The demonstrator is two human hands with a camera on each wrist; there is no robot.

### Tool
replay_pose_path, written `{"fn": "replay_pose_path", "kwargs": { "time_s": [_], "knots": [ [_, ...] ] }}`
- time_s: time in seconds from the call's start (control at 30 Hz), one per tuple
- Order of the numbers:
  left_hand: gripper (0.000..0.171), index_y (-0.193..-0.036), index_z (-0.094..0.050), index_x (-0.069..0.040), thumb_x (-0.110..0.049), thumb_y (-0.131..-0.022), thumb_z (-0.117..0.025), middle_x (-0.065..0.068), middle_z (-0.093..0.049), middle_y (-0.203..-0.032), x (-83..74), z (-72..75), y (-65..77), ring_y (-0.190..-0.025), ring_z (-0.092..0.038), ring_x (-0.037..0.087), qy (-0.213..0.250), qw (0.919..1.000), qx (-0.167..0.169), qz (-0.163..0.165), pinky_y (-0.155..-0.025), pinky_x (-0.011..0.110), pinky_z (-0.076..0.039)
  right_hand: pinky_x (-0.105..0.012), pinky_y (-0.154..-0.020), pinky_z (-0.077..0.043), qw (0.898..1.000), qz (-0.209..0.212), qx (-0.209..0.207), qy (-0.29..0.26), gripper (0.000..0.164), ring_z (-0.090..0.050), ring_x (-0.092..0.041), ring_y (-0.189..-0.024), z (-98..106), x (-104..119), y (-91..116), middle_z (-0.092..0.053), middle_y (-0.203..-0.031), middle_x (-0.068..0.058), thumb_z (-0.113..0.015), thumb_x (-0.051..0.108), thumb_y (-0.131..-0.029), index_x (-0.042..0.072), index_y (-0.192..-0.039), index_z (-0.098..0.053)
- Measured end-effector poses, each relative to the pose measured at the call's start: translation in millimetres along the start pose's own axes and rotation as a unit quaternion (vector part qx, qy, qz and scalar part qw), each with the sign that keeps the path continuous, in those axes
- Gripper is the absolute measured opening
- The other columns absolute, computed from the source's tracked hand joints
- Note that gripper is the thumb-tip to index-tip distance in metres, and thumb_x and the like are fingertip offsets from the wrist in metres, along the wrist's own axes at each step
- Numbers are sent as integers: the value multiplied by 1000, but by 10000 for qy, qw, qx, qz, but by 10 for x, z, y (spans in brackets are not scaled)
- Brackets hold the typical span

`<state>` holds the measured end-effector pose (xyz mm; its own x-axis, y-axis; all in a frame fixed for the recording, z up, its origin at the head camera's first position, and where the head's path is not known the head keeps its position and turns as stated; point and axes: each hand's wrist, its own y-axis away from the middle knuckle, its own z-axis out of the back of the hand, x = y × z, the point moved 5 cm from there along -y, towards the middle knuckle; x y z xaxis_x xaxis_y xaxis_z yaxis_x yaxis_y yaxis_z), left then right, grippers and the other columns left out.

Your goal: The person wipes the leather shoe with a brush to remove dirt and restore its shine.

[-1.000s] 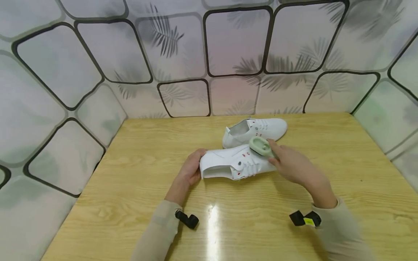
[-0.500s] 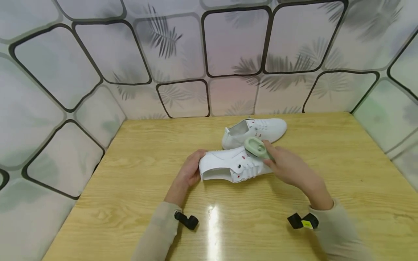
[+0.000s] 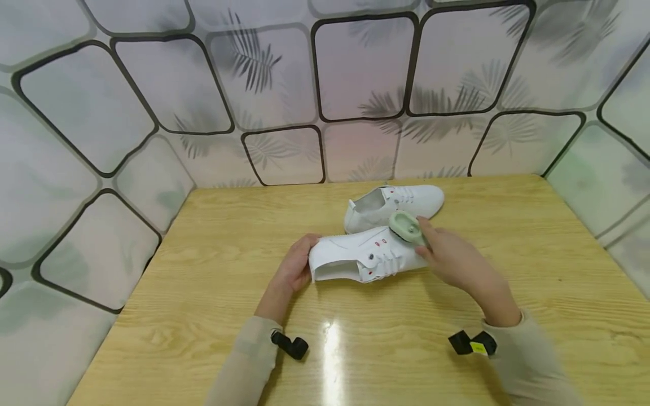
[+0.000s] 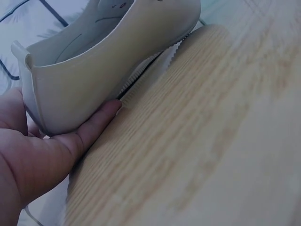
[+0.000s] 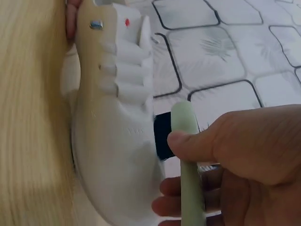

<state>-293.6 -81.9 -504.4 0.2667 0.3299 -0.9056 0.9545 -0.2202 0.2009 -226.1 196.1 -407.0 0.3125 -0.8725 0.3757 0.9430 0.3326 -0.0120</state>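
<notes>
A white lace-up shoe (image 3: 350, 248) lies tilted on its side, its opening facing the person. My left hand (image 3: 296, 264) grips it at the heel; in the left wrist view the thumb (image 4: 101, 117) lies along the sole edge. With my right hand (image 3: 457, 260) I hold a pale green brush (image 3: 404, 226) by its handle. Its dark bristles (image 5: 163, 136) meet the far side of the shoe near the toe. In the right wrist view the thumb presses on the green handle (image 5: 187, 165) and the fingers curl behind it.
A second white shoe (image 3: 418, 200) stands upright just behind the first, toe to the right. Both are on a wood-grain table (image 3: 228, 214). Patterned wall covering (image 3: 365, 67) rises behind the table and at both sides. Black wrist cameras (image 3: 290, 344) sit on both sleeves.
The brush in my right hand slid left along the shoe, then back right toward the toe. My left hand stays at the heel, and the shoe shifted only slightly.
</notes>
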Motion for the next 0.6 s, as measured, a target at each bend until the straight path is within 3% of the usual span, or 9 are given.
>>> {"fn": "replay_pose_path", "kwargs": {
  "time_s": [0.17,0.4,0.6],
  "knots": [
    [22,-108,-56,-2,-13,-101,-39,3,-62,-91,8,-28,2,-76,-63,9,-18,10000,36,17,-64,20,-53,-58,-99,-43,9989,327,58,-319,63,-55,-44,-122,-21,61,31,-53,-136,-32,-57,19,-101,-5,-152,-29],
    [36,-123,-55,6,-17,-101,-37,2,-64,-92,-1,-23,5,-78,-63,10,-252,9996,106,83,-66,23,-54,-61,-102,-40,9997,-29,83,-243,65,-45,-50,-130,17,-78,50,-41,-143,-37,-53,19,-103,-14,-150,-22],
    [41,-131,-52,7,-18,-103,-35,3,-63,-97,-3,-19,22,-82,-63,10,-291,9995,104,57,-68,22,-53,-60,-102,-40,9981,331,149,-504,62,-48,-46,-129,-21,37,30,-45,-144,-32,-54,19,-103,-7,-151,-27]
  ]
}}
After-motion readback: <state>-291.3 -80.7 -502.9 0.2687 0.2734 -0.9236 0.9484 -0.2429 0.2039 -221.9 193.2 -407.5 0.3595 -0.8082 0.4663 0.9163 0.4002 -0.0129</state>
